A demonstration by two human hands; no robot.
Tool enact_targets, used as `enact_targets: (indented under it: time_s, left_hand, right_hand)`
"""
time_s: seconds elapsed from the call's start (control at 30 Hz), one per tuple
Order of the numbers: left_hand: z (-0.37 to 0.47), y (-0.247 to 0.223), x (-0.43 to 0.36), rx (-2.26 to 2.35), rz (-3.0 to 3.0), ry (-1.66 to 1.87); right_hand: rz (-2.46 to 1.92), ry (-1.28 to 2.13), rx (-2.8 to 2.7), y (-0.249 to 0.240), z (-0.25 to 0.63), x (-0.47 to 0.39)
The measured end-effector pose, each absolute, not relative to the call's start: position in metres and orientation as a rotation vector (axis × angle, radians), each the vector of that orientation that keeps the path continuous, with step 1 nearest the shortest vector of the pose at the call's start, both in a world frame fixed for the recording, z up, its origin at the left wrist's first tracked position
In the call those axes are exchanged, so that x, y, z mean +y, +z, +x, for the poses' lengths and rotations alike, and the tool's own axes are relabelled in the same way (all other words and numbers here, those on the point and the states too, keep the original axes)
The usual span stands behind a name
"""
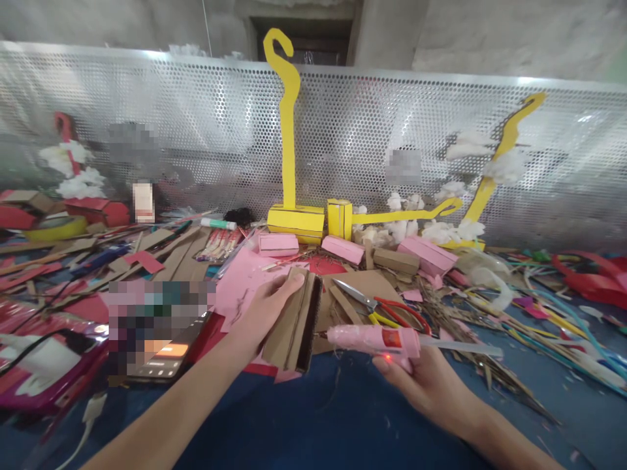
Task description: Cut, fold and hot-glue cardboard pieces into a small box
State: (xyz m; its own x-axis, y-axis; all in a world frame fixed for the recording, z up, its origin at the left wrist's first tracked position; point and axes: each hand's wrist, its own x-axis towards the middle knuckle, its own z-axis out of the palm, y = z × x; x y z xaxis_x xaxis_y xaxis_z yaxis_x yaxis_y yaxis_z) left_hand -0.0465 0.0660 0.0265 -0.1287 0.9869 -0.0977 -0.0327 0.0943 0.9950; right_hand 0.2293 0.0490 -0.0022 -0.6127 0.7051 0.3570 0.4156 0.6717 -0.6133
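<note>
My left hand is closed around a folded piece of brown cardboard, its thumb on the top edge. In my right hand is a pink hot glue gun with a small red light lit. A clear glue stick sticks out of its back. The gun's nozzle points left at the cardboard's dark right edge; whether it touches I cannot tell. Just behind the gun lie scissors with pointed blades and pliers with red and yellow handles.
Behind stand a yellow hook-shaped piece on a yellow box base and pink paper-covered blocks. A phone, partly blurred out, and a white plug with cables lie left. Cardboard strips and scraps surround them. A perforated metal panel closes off the back.
</note>
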Motion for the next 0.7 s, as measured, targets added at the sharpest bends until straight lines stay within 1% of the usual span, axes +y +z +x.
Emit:
enact_targets:
  time_s: [0.2, 0.43, 0.7]
  left_hand:
    - [-0.0496, 0.0226, 0.0675, 1.294, 1.037, 1.265]
    - [-0.0485, 0.0261, 0.0653, 1.328, 1.041, 1.229]
    - [-0.0492, 0.0222, 0.0665, 1.275, 1.013, 1.254]
  right_hand:
    - [-0.894, 0.599, -2.320, -0.0040, 0.2312, 0.0474]
    - [-0.831, 0.681, -2.183, -0.0072, 0.2292, 0.0504]
    - [-0.902, 0.650, -2.272, -0.0095, 0.2321, 0.0464]
